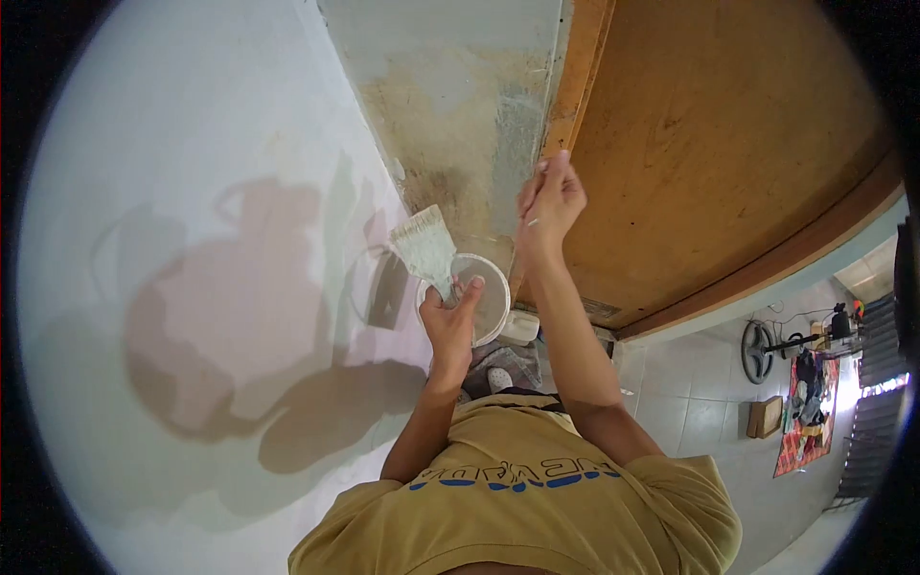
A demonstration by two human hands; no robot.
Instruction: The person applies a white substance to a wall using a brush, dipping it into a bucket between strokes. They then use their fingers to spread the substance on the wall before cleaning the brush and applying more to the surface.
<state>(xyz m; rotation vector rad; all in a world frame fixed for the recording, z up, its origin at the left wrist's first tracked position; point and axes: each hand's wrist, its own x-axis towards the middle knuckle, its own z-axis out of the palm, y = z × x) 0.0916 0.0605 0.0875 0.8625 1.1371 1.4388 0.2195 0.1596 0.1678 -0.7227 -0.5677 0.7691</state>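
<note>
My left hand [448,331] is closed around a wide flat paintbrush [425,247], its pale, paint-coated bristles tilted up toward the white wall. Behind and below that hand is a round white bucket [498,287], which it overlaps in this view. My right hand [554,203] is raised in front of the orange door frame [580,77], fingers bent and pressed together. A small white mark shows near its thumb side. The inside of the right hand is hidden, so I cannot tell if it holds anything.
A smooth white wall [211,125] fills the left, meeting a stained, patchy wall section [431,115]. A brown door [728,125] stands at the right. A whitish container [520,328] sits on the floor by the bucket. Farther right are a cardboard box [765,418] and a red mat [795,450].
</note>
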